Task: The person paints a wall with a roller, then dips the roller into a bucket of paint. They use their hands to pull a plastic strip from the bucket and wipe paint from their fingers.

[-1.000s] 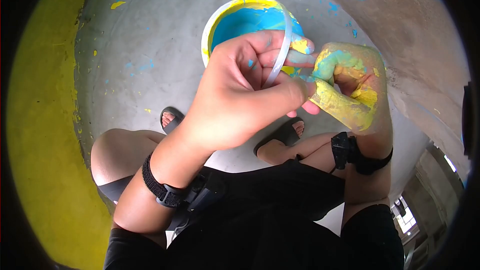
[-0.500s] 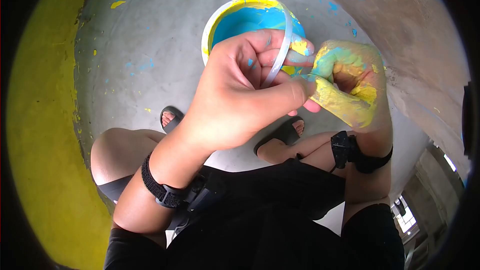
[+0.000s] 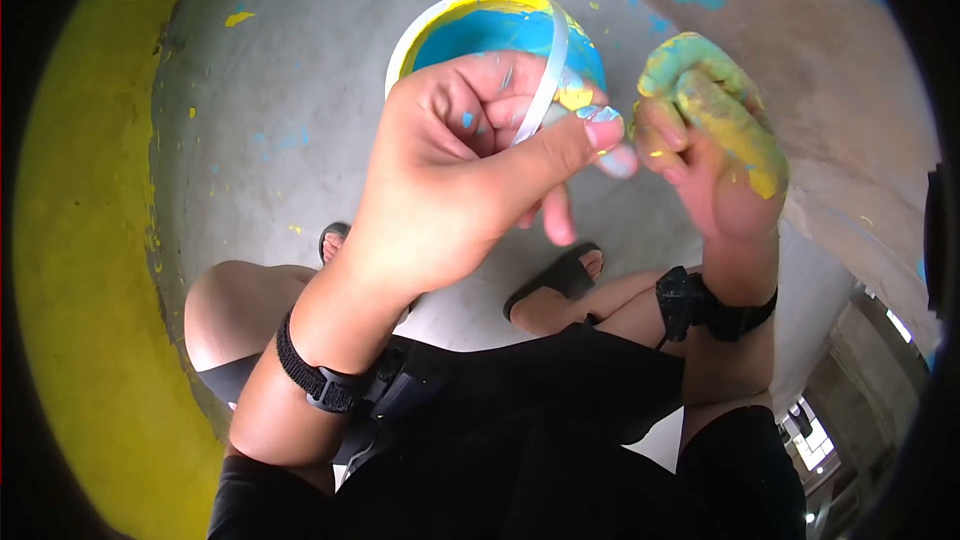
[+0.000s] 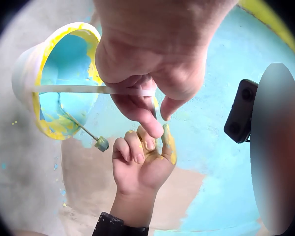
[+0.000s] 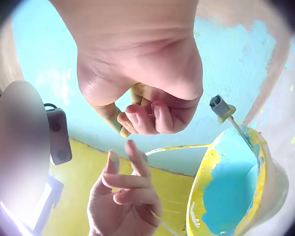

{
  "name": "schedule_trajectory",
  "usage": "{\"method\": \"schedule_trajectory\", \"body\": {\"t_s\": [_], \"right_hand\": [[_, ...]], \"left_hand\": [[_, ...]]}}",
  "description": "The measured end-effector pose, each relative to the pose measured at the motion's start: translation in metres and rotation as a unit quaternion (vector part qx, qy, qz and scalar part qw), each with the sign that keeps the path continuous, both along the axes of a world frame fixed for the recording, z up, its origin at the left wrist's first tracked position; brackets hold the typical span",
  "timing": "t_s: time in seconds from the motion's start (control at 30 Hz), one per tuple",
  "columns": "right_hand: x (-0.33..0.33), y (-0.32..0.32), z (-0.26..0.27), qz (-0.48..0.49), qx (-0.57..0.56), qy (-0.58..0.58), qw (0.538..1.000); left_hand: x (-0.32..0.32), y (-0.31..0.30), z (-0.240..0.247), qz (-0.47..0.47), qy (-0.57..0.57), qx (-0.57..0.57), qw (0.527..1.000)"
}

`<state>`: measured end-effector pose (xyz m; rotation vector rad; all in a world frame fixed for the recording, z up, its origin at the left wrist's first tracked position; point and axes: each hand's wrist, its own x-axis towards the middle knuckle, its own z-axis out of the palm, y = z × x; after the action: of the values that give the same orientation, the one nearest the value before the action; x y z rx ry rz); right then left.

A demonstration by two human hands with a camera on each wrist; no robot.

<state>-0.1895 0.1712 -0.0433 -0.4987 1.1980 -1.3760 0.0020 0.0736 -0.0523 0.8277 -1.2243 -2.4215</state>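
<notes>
The curled fingers of my left hand [image 3: 460, 170] hold the white handle [image 3: 548, 70] of a paint bucket [image 3: 425, 22]. Below that hand the bucket shows blue paint inside and a yellow-smeared rim. Flecks of blue and yellow mark the left fingertips and thumb. My right hand [image 3: 715, 125], coated in yellow and greenish paint, is beside it with fingers curled in and nothing held. In the right wrist view a small gap separates the two hands. A thin rod [image 4: 80, 125] with a paint-covered block-like end leans out of the bucket.
Grey floor [image 3: 270, 90] with paint spots lies beneath, with a yellow-painted area [image 3: 90, 240] along the left. A partly blue-painted surface [image 3: 820, 60] rises at the right. Bent legs and sandalled feet [image 3: 560, 275] are below the hands.
My hands were touching at the fingertips; now they are apart. The right hand has turned and lifted a little, and the left has shifted slightly left with the handle.
</notes>
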Motion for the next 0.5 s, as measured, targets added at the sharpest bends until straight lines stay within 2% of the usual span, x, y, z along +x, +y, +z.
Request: {"method": "schedule_trajectory", "body": {"t_s": [0.03,0.1,0.2,0.23,0.37,0.43,0.5], "right_hand": [[0.001,-0.001,-0.001,0.000,-0.002,0.001,1.000],[0.002,-0.002,-0.006,0.086,-0.028,0.044,0.995],[0.007,0.003,-0.011,0.114,-0.020,0.049,0.992],[0.005,0.004,-0.016,0.104,-0.019,-0.065,0.992],[0.005,0.004,-0.013,0.111,0.005,-0.042,0.993],[0.008,0.000,-0.007,0.143,-0.003,0.019,0.990],[0.007,0.000,-0.010,0.148,-0.014,-0.024,0.989]], "left_hand": [[-0.001,0.001,0.000,0.000,0.001,-0.002,1.000],[-0.002,0.003,-0.001,0.009,0.030,-0.002,1.000],[-0.001,0.003,-0.002,0.003,0.031,-0.010,0.999],[-0.001,0.003,-0.001,0.002,0.032,-0.011,0.999],[0.000,0.005,0.000,-0.005,0.030,-0.008,1.000],[0.001,0.004,0.002,-0.010,0.028,-0.009,1.000],[0.002,0.003,0.003,-0.025,0.034,0.008,0.999]]}}
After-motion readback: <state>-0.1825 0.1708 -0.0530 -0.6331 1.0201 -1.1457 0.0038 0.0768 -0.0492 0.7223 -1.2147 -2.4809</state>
